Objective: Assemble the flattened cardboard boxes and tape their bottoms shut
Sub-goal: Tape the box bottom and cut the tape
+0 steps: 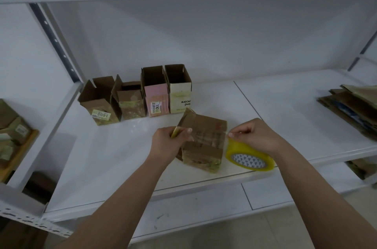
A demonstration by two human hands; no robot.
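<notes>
Head view.

Item 1: white shelf (122,157), work surface.

Item 2: four assembled boxes in a row at the far left of the shelf, standing open-end up: brown box with a yellow label (99,101); second brown box (131,101); pink-fronted box (156,95); cream-fronted box (179,93). Judged finished, though their bottoms are hidden against the shelf.

Item 3: box in hand (202,142), near centre of the shelf, between the two hands, bottom turned up. One flap at its far left corner stands raised. Old tape remnants show on its faces. A clear strip of tape (206,136) appears stretched across the upturned bottom from hand to hand; whether it is pressed down along its length cannot be told. Judged as mid-taping.

Item 4: yellow tape roll (250,157), just right of this box, under the right hand, resting at a tilt on the shelf near its front edge.

Item 5: stack of flattened cardboard (350,110), far right of the shelf. Judged as the work remaining.

Item 6: left hand (171,142), fingers curled, pinching the tape's free end at the box's left edge.

Item 7: right hand (253,136), fingers closed together, pinching the tape at the box's right edge, just above the roll.

Item 8: more cardboard on a wooden tray (24,146), neighbouring bay at left.
</notes>
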